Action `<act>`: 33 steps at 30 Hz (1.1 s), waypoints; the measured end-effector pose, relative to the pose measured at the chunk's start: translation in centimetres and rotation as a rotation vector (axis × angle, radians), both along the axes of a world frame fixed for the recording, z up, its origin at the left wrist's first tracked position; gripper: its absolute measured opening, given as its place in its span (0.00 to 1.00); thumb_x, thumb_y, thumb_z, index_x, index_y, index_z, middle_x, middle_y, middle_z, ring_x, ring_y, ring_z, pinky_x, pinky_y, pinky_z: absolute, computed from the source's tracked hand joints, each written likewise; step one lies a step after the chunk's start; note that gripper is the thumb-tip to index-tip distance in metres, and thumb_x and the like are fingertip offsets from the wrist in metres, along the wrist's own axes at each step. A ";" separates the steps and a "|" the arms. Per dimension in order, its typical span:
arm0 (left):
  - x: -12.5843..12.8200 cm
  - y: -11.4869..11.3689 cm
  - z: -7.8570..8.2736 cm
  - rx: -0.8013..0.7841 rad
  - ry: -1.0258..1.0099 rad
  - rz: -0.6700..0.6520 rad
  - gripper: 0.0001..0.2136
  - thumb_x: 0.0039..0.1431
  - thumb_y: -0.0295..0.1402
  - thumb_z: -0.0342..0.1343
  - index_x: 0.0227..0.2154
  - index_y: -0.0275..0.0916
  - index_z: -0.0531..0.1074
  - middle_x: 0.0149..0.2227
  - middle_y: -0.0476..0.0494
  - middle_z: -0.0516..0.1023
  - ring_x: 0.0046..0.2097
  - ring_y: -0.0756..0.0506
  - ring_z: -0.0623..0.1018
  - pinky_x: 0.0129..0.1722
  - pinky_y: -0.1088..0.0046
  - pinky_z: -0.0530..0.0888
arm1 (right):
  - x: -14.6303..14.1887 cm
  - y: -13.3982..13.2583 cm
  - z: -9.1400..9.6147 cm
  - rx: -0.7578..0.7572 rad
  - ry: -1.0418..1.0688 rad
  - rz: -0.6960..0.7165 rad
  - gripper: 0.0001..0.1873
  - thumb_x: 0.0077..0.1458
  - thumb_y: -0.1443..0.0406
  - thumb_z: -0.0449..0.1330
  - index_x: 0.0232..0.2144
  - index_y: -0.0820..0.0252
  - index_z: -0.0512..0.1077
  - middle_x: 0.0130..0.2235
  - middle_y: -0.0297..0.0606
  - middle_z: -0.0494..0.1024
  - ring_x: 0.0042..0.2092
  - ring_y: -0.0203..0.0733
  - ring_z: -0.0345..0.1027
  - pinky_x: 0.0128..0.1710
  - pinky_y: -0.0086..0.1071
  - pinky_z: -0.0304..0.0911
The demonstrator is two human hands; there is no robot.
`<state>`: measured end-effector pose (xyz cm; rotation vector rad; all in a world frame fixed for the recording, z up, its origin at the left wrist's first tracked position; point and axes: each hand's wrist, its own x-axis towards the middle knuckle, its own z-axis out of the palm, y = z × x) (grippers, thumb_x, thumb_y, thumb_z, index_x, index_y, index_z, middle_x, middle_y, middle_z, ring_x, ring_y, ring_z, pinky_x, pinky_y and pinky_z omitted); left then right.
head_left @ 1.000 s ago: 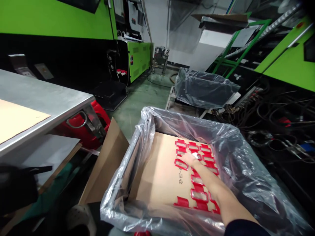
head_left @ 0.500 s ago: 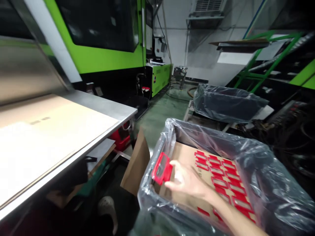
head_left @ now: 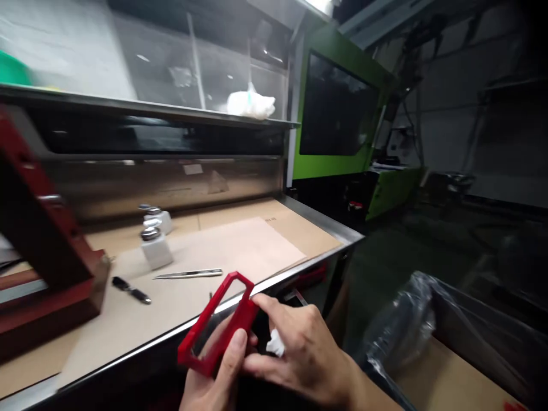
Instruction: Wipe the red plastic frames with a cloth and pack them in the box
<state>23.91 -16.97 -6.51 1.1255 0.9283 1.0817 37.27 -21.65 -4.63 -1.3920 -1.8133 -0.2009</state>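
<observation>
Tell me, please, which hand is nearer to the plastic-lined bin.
Right. The right hand is left of the bin in the picture; the left hand is farther left, holding the red frame.

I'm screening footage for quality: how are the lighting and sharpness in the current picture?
Head view: the pale sheet is brightly lit, while the floor falls into near-darkness; head view: the white plastic bag looks blurred, and glints streak the clear plastic liner; head view: the red plastic frame, left hand and right hand look sharper.

The frame point(head_left: 240, 321) is red, the crumpled wad point(head_left: 275, 343) white, the front bottle point(head_left: 156, 254) white with a silver cap point(head_left: 150, 233), the cardboard point(head_left: 314, 231) tan.
</observation>
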 end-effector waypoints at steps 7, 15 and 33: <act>-6.7 4.6 8.4 0.248 0.016 -0.047 0.16 0.48 0.44 0.62 0.37 0.42 0.73 0.25 0.51 0.71 0.28 0.51 0.68 0.27 0.79 0.66 | -1.8 3.8 8.6 0.103 0.395 0.187 0.07 0.56 0.63 0.59 0.37 0.60 0.71 0.22 0.26 0.64 0.21 0.27 0.56 0.21 0.22 0.53; -9.2 6.0 13.5 0.426 0.087 -0.076 0.15 0.46 0.47 0.62 0.24 0.40 0.67 0.19 0.54 0.62 0.23 0.52 0.61 0.22 0.79 0.60 | -4.0 6.4 14.5 0.258 0.548 0.311 0.07 0.54 0.62 0.61 0.32 0.62 0.72 0.21 0.25 0.62 0.21 0.26 0.53 0.19 0.23 0.51; -9.3 5.3 15.9 0.580 0.060 -0.097 0.21 0.46 0.43 0.63 0.45 0.43 0.73 0.14 0.57 0.60 0.16 0.55 0.52 0.15 0.81 0.55 | -4.6 6.6 17.0 0.287 0.583 0.408 0.14 0.50 0.56 0.64 0.29 0.62 0.71 0.22 0.30 0.67 0.21 0.28 0.56 0.16 0.23 0.51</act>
